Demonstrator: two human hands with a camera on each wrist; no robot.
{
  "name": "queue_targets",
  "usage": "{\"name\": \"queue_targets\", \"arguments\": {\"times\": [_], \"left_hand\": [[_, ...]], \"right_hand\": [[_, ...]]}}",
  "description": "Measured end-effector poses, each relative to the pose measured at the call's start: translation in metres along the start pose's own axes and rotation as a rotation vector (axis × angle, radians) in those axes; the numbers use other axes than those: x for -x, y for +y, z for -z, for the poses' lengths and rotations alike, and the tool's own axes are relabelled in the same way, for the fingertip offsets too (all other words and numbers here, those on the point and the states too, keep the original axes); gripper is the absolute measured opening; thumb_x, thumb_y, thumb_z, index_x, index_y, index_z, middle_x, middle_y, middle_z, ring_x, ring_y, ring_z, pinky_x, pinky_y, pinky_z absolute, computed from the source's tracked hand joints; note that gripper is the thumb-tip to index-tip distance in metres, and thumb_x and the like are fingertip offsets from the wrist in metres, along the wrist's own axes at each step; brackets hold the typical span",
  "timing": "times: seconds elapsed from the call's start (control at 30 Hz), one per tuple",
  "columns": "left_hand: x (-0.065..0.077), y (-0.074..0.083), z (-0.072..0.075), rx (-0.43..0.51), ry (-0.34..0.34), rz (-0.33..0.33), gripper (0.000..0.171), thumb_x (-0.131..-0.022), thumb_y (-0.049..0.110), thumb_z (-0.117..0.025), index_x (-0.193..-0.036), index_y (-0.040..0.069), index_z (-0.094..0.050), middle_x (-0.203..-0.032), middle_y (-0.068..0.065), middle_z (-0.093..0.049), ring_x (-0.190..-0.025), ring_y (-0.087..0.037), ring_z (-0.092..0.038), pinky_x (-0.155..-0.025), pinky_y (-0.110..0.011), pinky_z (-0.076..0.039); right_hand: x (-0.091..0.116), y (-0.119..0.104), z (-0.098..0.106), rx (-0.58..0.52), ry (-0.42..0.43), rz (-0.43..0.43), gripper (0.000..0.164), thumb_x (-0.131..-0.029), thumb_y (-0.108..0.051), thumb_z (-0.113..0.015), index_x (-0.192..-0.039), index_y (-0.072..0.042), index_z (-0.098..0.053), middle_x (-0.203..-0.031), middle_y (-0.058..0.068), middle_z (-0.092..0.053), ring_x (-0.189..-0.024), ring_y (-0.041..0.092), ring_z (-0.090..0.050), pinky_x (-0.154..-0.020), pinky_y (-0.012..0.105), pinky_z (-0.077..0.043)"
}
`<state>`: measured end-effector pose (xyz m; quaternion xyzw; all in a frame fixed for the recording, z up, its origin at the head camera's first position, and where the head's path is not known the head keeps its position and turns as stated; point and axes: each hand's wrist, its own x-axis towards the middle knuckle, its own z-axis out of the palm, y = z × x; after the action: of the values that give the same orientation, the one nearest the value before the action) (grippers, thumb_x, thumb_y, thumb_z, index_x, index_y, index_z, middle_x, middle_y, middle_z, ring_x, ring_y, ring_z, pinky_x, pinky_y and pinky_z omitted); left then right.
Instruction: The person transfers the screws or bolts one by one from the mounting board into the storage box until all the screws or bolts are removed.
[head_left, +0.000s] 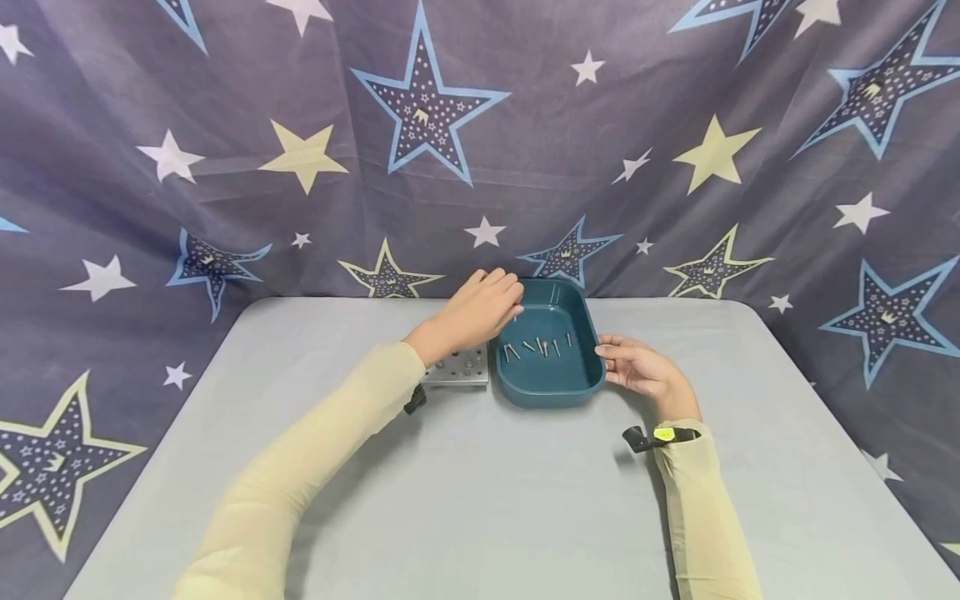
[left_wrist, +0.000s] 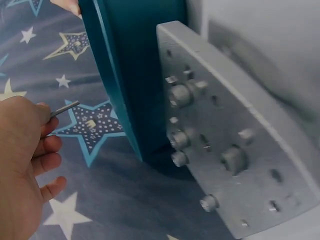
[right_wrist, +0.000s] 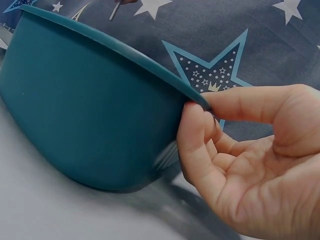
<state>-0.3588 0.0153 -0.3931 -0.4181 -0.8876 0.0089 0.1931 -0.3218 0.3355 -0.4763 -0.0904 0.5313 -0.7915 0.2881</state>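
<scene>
My left hand [head_left: 480, 307] is over the left rim of a teal plastic bin [head_left: 551, 390]. Its thumb and fingers pinch a thin metal screw [left_wrist: 66, 108], its shank sticking out past the fingertips. Inside the bin lie several loose screws [head_left: 545, 347]. At the bin's right side, my right hand [head_left: 637, 367] pinches the rim between thumb and fingers, as the right wrist view shows. Left of the bin, partly hidden under my left forearm and hand, is a grey metal block [left_wrist: 210, 115] with holes and several bolt heads of different sizes on its face.
Everything stands near the back of a table with a light grey cover [head_left: 517, 500]. A dark curtain with stars [head_left: 480, 192] hangs right behind the table. Black wrist cameras [head_left: 636, 439] are strapped to both forearms, over pale yellow sleeves.
</scene>
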Motion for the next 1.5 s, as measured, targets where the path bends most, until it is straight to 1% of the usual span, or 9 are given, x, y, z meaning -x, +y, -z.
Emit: {"name": "queue_targets", "arguments": {"times": [0.13, 0.4, 0.53, 0.67, 0.83, 1.0, 1.23, 1.3, 1.5], "left_hand": [[-0.01, 0.003, 0.005, -0.018, -0.015, -0.023, 0.026, -0.11, 0.033, -0.039, -0.11, 0.013, -0.055, -0.107, -0.005, -0.055, -0.098, -0.024, -0.046, -0.086, -0.039, -0.039], [-0.033, 0.008, 0.011, -0.019, -0.114, -0.054, 0.026, -0.11, 0.032, -0.038, -0.115, 0.011, -0.053, -0.111, -0.006, -0.055, -0.1, -0.023, -0.045, -0.086, -0.039, -0.04], [-0.044, 0.012, 0.01, -0.005, -0.172, -0.056, 0.027, -0.11, 0.03, -0.04, -0.121, 0.01, -0.053, -0.118, -0.007, -0.056, -0.107, -0.024, -0.048, -0.093, -0.041, -0.044], [-0.053, 0.014, 0.007, -0.009, -0.192, -0.053, 0.03, -0.11, 0.029, -0.041, -0.126, 0.008, -0.053, -0.124, -0.008, -0.057, -0.112, -0.024, -0.05, -0.099, -0.043, -0.046], [-0.063, 0.016, 0.002, -0.019, -0.19, -0.038, 0.036, -0.11, 0.032, -0.039, -0.132, 0.006, -0.052, -0.13, -0.01, -0.058, -0.118, -0.025, -0.052, -0.104, -0.044, -0.047], [-0.075, 0.021, 0.001, -0.008, -0.221, -0.016, 0.042, -0.11, 0.034, -0.036, -0.139, 0.006, -0.05, -0.137, -0.01, -0.057, -0.127, -0.025, -0.051, -0.111, -0.046, -0.044], [-0.092, 0.028, -0.001, 0.048, -0.294, 0.039, 0.05, -0.11, 0.036, -0.035, -0.15, 0.006, -0.042, -0.152, -0.01, -0.048, -0.145, -0.026, -0.04, -0.121, -0.047, -0.034], [-0.095, 0.029, -0.002, 0.052, -0.31, 0.05, 0.05, -0.11, 0.036, -0.036, -0.151, 0.007, -0.042, -0.153, -0.009, -0.048, -0.147, -0.026, -0.038, -0.121, -0.047, -0.034], [-0.1, 0.033, -0.006, 0.077, -0.317, 0.063, 0.046, -0.109, 0.035, -0.039, -0.147, 0.008, -0.045, -0.148, -0.007, -0.052, -0.143, -0.025, -0.043, -0.119, -0.045, -0.037]], "right_hand": [[0.0, -0.001, -0.001, 0.002, 0.01, 0.001, 0.02, -0.106, 0.004, -0.03, -0.116, -0.003, -0.046, -0.086, -0.002, -0.066, -0.074, 0.008, -0.065, -0.07, 0.022, -0.056], [-0.001, -0.003, -0.001, 0.017, 0.03, -0.003, 0.019, -0.106, 0.004, -0.031, -0.114, -0.005, -0.046, -0.085, -0.003, -0.065, -0.072, 0.007, -0.065, -0.068, 0.021, -0.055], [-0.001, -0.003, -0.001, 0.007, 0.028, -0.005, 0.021, -0.106, 0.005, -0.03, -0.114, -0.004, -0.047, -0.086, -0.002, -0.066, -0.073, 0.008, -0.065, -0.069, 0.022, -0.056], [-0.001, -0.002, 0.0, 0.006, 0.038, -0.005, 0.021, -0.106, 0.005, -0.03, -0.115, -0.003, -0.047, -0.086, -0.002, -0.066, -0.073, 0.008, -0.064, -0.07, 0.022, -0.056], [-0.001, 0.0, 0.001, 0.011, 0.046, -0.005, 0.021, -0.106, 0.005, -0.03, -0.117, -0.003, -0.046, -0.086, -0.003, -0.066, -0.072, 0.007, -0.064, -0.07, 0.022, -0.056], [0.0, 0.002, 0.001, 0.009, 0.036, -0.007, 0.023, -0.107, 0.005, -0.029, -0.118, -0.004, -0.047, -0.086, -0.003, -0.066, -0.073, 0.007, -0.064, -0.071, 0.022, -0.057], [0.0, 0.002, -0.001, 0.0, 0.037, 0.002, 0.022, -0.107, 0.004, -0.029, -0.119, -0.004, -0.046, -0.087, -0.002, -0.067, -0.074, 0.008, -0.066, -0.071, 0.022, -0.057], [0.0, 0.002, -0.002, -0.004, 0.03, 0.005, 0.022, -0.107, 0.004, -0.029, -0.12, -0.003, -0.045, -0.087, -0.002, -0.067, -0.074, 0.008, -0.066, -0.071, 0.023, -0.057], [0.0, 0.002, -0.002, -0.004, 0.021, 0.009, 0.024, -0.107, 0.005, -0.028, -0.119, -0.004, -0.046, -0.087, -0.003, -0.066, -0.074, 0.008, -0.066, -0.071, 0.022, -0.057]]}}
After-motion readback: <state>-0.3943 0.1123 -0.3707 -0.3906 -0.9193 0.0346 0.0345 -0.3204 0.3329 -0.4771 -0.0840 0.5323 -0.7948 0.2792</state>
